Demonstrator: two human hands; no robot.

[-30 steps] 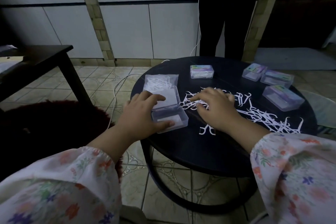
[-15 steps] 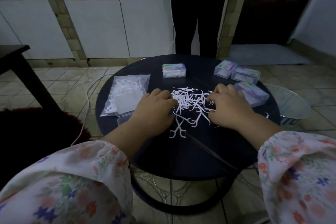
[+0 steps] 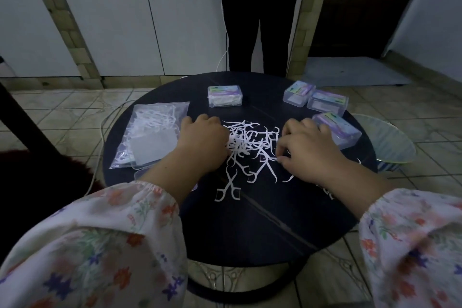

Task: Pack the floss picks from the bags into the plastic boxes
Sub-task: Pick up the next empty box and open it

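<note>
A heap of loose white floss picks point(image 3: 252, 147) lies in the middle of the round black table point(image 3: 250, 227). My left hand point(image 3: 202, 145) sits at the heap's left edge with its fingers curled into the picks. My right hand point(image 3: 310, 150) sits at the right edge, its curled fingers and thumb pinching picks. A clear bag point(image 3: 152, 132) still holding floss picks lies left of my left hand. A clear open box point(image 3: 141, 174) shows partly under my left forearm. Closed plastic boxes stand at the back middle point(image 3: 225, 96) and back right point(image 3: 298, 92), point(image 3: 327, 104), with one point(image 3: 337, 130) beside my right hand.
A person in dark trousers point(image 3: 257, 20) stands just behind the table. A glass bowl point(image 3: 385, 140) sits at the table's right side. A white cable point(image 3: 100, 130) runs over the tiled floor on the left, near a dark table leg point(image 3: 27, 127).
My left hand left the open box and went to the pile. Both hands have drawn the spread-out picks into one heap between them. The view has shifted right.
</note>
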